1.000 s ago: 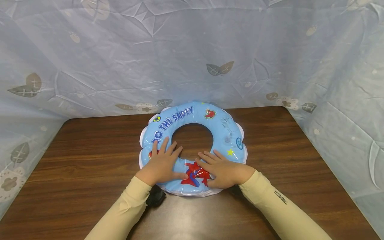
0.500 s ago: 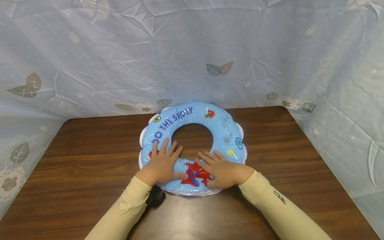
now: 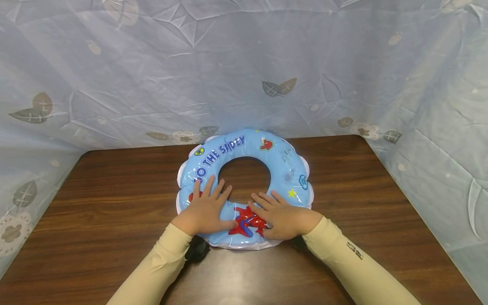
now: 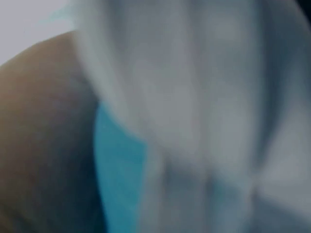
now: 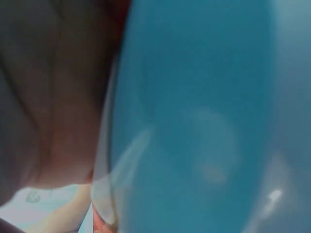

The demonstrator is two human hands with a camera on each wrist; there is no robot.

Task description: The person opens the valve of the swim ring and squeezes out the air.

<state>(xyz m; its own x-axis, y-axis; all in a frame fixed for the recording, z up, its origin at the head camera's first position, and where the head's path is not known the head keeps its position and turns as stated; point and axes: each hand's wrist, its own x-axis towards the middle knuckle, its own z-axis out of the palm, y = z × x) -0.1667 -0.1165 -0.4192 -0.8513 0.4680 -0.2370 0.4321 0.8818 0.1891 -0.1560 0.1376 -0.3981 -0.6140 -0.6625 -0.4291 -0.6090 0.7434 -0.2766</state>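
While the bench (image 3: 114, 203) carries an inflatable ring (image 3: 253, 145), L hand (image 3: 203, 212) and R hand (image 3: 285, 218) rest on the ring's near side, fingers spread, R's less so; even pressure w/ both palms should prob. keep it steady.

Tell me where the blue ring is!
In the head view's middle, the blue ring lies on the table, its near side under the left hand and right hand.

Inflated blue swim ring (image 3: 249, 146), flat

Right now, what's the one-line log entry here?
left hand: rests on swim ring; right hand: rests on same; swim ring: on table
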